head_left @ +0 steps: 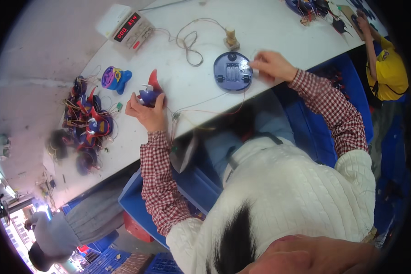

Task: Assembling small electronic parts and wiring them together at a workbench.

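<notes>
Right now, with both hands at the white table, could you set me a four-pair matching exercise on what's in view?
1. Dark blue rounded plastic base
2. Blue plastic piece with a red fin
3. White box with a display
4. Purple-and-blue plastic piece with yellow trim

A. Glowing red digits
B. Beside the heap of wired parts
C. Nearest the right hand
D. In the grip of the left hand

Pairs: 1-C, 2-D, 3-A, 4-B

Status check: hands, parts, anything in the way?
Left hand holding red-and-blue part. Right hand at right edge of round blue base, contact unclear. Thin wires between them.
</notes>
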Tool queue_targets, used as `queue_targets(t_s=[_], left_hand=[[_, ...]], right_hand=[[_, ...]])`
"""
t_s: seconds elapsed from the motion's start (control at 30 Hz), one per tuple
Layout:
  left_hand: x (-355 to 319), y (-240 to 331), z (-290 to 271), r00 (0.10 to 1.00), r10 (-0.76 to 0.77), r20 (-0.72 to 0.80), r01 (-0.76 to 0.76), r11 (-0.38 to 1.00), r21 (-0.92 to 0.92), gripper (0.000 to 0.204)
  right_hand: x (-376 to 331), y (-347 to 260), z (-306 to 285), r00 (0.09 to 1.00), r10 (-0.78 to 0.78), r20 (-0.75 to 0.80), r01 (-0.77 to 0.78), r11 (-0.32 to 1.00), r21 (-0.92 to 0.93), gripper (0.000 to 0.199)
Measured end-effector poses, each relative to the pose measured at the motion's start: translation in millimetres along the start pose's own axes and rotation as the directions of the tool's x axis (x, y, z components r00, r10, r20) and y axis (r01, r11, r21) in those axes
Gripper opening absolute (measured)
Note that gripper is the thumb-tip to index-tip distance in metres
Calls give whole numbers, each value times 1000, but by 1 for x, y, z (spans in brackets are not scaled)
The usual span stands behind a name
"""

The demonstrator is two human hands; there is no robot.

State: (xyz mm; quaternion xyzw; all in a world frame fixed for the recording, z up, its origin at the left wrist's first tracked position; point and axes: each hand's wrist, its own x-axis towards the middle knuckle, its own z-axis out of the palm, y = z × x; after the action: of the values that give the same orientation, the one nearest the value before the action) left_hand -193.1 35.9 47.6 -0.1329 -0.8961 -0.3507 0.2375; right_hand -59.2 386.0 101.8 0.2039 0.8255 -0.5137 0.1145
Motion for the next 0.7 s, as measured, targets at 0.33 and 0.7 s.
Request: queue_targets(t_s=[0.33, 0.7], left_hand=[[-30, 64, -27, 974, 222, 49, -218, 972, -83, 47], [-16, 124, 75, 823, 78, 563, -29, 995, -96, 29]], right_hand=[[95, -8, -5, 720, -663, -207, 437, 664, -606, 34], [27, -41, 15, 858, -499, -120, 480, 863, -158, 23]])
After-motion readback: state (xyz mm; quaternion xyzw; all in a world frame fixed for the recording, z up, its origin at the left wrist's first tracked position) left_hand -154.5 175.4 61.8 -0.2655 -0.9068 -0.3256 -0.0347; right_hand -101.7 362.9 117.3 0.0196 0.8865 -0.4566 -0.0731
